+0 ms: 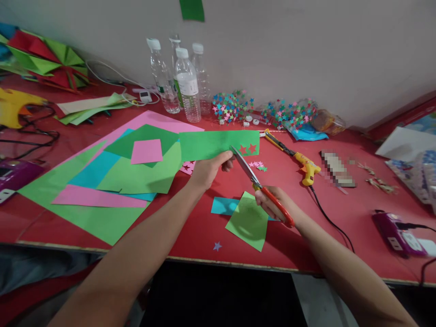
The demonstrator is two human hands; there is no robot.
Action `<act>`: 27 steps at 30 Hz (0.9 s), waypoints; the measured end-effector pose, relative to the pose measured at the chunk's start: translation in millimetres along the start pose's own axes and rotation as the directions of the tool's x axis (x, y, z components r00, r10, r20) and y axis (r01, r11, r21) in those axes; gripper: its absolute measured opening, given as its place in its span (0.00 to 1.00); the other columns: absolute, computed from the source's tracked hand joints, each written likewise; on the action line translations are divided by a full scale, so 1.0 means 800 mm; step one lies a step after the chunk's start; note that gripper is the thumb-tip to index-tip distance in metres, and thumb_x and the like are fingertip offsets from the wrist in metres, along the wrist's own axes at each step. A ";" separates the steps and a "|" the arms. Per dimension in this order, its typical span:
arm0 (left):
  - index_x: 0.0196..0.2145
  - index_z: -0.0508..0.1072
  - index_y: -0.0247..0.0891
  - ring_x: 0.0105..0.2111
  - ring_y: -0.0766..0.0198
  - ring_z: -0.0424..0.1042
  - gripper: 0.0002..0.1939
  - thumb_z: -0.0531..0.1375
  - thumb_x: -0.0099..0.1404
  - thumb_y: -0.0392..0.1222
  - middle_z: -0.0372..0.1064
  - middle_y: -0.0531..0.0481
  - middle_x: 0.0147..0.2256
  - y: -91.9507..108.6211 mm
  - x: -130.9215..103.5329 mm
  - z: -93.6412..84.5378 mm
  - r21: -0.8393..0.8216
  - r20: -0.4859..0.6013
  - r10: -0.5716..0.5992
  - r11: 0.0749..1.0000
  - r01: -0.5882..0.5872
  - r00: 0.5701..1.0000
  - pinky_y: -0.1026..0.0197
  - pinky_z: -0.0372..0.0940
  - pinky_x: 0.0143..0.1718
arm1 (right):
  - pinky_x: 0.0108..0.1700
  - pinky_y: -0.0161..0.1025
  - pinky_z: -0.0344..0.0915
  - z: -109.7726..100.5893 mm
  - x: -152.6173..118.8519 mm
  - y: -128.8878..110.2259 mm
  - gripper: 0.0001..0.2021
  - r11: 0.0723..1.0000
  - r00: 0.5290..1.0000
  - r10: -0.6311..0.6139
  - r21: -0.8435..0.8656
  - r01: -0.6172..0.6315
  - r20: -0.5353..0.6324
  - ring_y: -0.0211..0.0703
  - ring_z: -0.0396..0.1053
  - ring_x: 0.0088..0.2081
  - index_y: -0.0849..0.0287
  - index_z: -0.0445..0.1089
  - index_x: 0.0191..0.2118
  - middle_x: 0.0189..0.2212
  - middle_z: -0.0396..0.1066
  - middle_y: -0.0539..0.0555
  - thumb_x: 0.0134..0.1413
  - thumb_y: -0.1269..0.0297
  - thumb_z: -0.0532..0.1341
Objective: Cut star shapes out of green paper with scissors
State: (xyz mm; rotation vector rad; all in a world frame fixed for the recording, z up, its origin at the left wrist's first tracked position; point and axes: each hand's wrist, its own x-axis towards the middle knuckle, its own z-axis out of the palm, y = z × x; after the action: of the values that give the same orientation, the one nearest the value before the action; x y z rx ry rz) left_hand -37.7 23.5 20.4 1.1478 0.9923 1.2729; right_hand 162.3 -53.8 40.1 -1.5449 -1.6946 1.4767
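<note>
My left hand [213, 168] pinches the lower edge of a long green paper strip [204, 143] and holds it up above the table. Two star-shaped holes near the strip's right end show red. My right hand [272, 204] is closed around scissors [277, 206] with red handles. Their blades point up and left, the tips lying against the strip beside my left fingers; whether they cut into it I cannot tell. Below the hands lie a light green sheet [250, 222] and a blue paper piece [224, 205]. Small pink stars [256, 164] are under the strip's right end.
Coloured sheets [112, 227] cover the table's left side. Several plastic bottles [189, 88] stand by the wall, beside bags of stars [231, 106]. A utility knife [274, 140], a yellow glue gun [308, 168] with its cord, and a purple power strip [395, 231] lie to the right.
</note>
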 end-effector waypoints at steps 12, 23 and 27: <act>0.19 0.74 0.36 0.21 0.68 0.66 0.13 0.61 0.55 0.46 0.69 0.52 0.18 0.002 -0.001 0.003 -0.054 -0.032 0.003 0.999 -0.005 0.999 0.63 0.63 0.27 | 0.16 0.31 0.47 -0.001 0.002 0.004 0.23 1.000 1.000 -0.017 -0.023 0.017 -0.002 0.29 0.49 0.12 0.57 0.58 0.24 0.10 0.52 0.42 0.53 0.40 0.57; 0.16 0.70 0.38 0.20 0.69 0.66 0.16 0.60 0.56 0.49 0.67 0.53 0.17 -0.002 0.001 -0.001 0.026 -0.168 0.044 0.999 -0.040 0.985 0.63 0.63 0.27 | 0.16 0.30 0.51 -0.006 0.002 0.004 0.26 0.998 0.996 -0.052 0.030 0.050 0.067 0.29 0.50 0.11 0.58 0.62 0.25 0.08 0.53 0.42 0.54 0.37 0.55; 0.18 0.71 0.38 0.20 0.68 0.66 0.17 0.59 0.57 0.53 0.67 0.53 0.18 0.002 -0.007 0.010 0.066 -0.187 0.048 0.997 -0.037 0.981 0.62 0.65 0.28 | 0.14 0.30 0.51 -0.004 0.003 0.010 0.26 0.994 0.993 -0.083 0.081 0.076 0.086 0.29 0.49 0.10 0.59 0.63 0.28 0.09 0.54 0.42 0.56 0.37 0.52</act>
State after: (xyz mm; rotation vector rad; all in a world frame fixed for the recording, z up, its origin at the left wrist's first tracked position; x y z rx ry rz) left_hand -30.7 17.5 23.1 1.1158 1.1598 1.4136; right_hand 167.8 -51.4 33.8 -1.3744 -1.7063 1.5722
